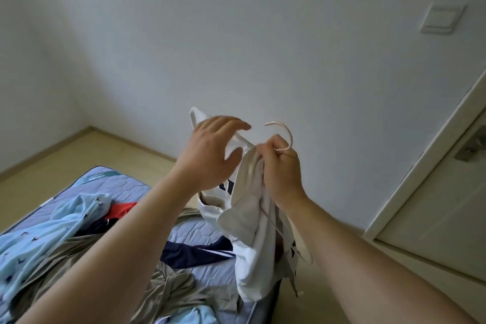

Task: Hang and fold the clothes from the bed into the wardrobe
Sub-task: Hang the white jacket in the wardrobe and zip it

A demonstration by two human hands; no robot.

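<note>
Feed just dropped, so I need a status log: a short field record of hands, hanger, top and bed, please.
left hand: open, fingers spread at shoulder of white top
right hand: grips hanger neck with bunched cloth
white top: hangs crumpled below the right hand
bed: holds blue garment, khaki garment, navy garment, red garment
wardrobe: not in view

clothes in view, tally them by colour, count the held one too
white top, held with the hanger by the right hand: 1
light blue garment, plus light blue piece at the bottom edge, counted apart: 2
red garment: 1
navy garment: 1
khaki garment: 1
total: 6
</note>
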